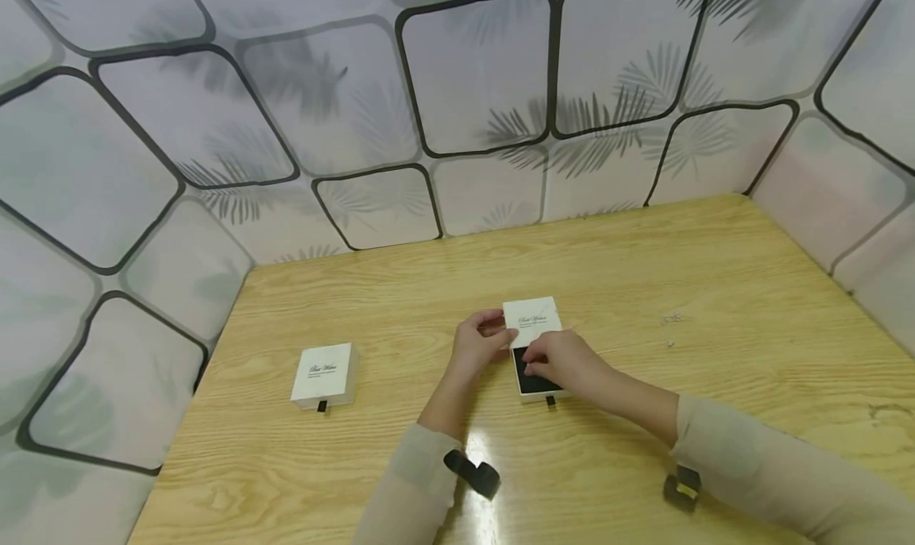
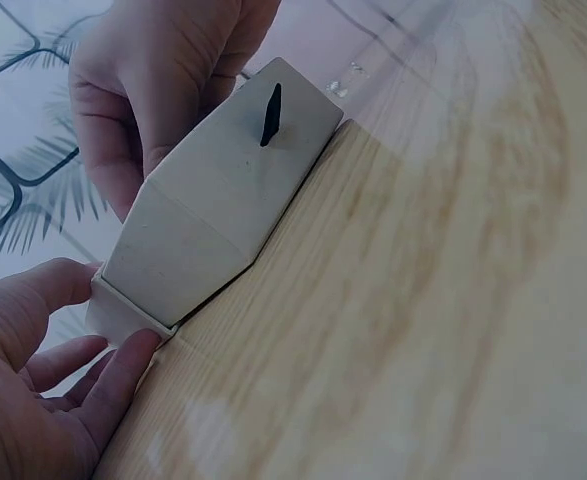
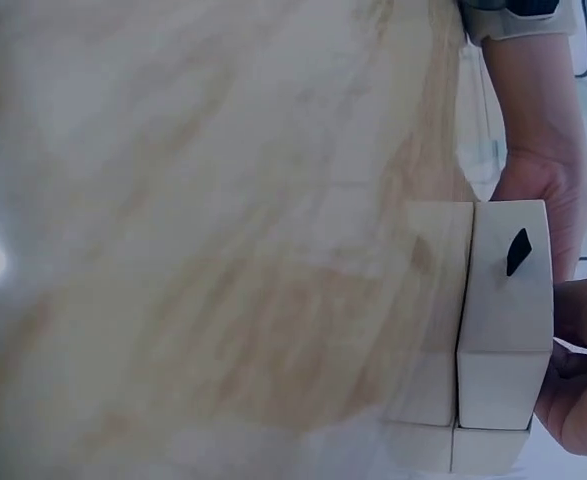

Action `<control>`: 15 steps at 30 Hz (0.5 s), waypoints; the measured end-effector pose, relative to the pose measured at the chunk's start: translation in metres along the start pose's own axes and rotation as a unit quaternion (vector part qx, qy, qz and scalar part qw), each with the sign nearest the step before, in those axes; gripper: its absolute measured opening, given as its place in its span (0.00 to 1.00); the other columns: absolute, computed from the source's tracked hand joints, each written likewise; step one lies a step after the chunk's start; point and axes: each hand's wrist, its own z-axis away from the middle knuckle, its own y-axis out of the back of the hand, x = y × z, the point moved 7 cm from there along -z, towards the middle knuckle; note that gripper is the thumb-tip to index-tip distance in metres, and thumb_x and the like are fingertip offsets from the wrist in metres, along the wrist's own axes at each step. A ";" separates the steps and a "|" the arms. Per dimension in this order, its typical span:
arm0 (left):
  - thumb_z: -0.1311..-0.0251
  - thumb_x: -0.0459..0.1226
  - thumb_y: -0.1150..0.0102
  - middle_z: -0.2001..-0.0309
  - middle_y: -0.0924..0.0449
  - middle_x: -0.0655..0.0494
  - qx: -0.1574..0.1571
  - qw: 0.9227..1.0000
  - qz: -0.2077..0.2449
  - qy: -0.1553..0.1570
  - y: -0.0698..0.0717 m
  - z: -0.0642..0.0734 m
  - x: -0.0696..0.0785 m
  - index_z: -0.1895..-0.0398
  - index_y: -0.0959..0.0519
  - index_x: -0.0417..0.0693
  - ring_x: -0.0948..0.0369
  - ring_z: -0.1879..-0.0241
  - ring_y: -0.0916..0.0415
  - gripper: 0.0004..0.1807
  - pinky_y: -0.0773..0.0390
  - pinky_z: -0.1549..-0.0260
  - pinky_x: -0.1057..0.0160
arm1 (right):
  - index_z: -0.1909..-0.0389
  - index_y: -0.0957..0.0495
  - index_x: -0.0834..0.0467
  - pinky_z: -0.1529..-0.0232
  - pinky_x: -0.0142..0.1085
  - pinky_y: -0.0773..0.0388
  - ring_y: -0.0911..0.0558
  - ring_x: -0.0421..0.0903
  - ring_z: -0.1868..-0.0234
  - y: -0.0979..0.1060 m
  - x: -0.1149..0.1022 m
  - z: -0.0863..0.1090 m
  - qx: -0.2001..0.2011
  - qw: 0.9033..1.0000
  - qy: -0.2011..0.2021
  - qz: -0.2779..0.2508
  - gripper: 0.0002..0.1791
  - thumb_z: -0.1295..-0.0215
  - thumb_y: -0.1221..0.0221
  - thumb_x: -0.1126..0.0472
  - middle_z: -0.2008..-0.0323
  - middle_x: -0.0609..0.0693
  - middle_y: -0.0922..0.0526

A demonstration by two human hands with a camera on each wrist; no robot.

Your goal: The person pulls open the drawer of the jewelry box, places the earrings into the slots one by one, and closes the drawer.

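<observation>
A small white gift box with a printed lid (image 1: 532, 315) lies on the table with its drawer (image 2: 213, 210) slid far out toward the person. Black lining (image 1: 527, 376) fills the drawer, and a black pull tab (image 1: 550, 401) sticks out of its front. My left hand (image 1: 475, 342) grips the box's outer sleeve at its left side, thumb on top. Over the open drawer, my right hand (image 1: 572, 362) has its fingers bent down at the black lining. Whether anything small is between those fingertips is hidden.
A second white box (image 1: 323, 372), closed, with a black tab, stands at the left on the wooden table (image 1: 400, 307). Tiny shiny pieces (image 1: 672, 318) lie to the right, with one more small piece (image 1: 670, 344) nearer. Patterned fabric walls (image 1: 486, 187) border the table.
</observation>
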 end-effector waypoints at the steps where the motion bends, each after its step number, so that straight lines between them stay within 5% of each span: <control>1: 0.46 0.27 0.37 0.48 0.25 0.40 0.002 1.000 0.001 0.000 0.000 -0.001 -0.002 0.41 0.30 0.34 0.61 0.59 0.25 0.26 0.16 0.62 0.60 | 0.71 0.15 0.59 0.64 0.38 0.18 0.17 0.45 0.65 0.000 0.000 0.000 -0.007 1.000 -0.004 -0.003 0.03 0.46 0.33 0.64 0.71 0.47 0.14; 7: 0.46 0.27 0.37 0.48 0.25 0.41 0.010 1.000 0.002 -0.003 0.001 0.001 -0.001 0.42 0.29 0.34 0.60 0.59 0.25 0.26 0.15 0.63 0.61 | 0.67 0.15 0.62 0.61 0.39 0.18 0.18 0.47 0.62 0.002 0.002 0.000 -0.028 0.999 -0.021 -0.025 0.05 0.44 0.35 0.67 0.67 0.52 0.14; 15: 0.45 0.25 0.39 0.47 0.25 0.37 0.000 1.000 0.002 0.002 -0.003 0.018 0.022 0.42 0.30 0.31 0.62 0.61 0.26 0.25 0.16 0.61 0.60 | 0.66 0.16 0.65 0.79 0.24 0.24 0.24 0.33 0.80 0.005 0.005 0.003 -0.024 0.996 -0.039 -0.071 0.05 0.42 0.37 0.68 0.70 0.53 0.15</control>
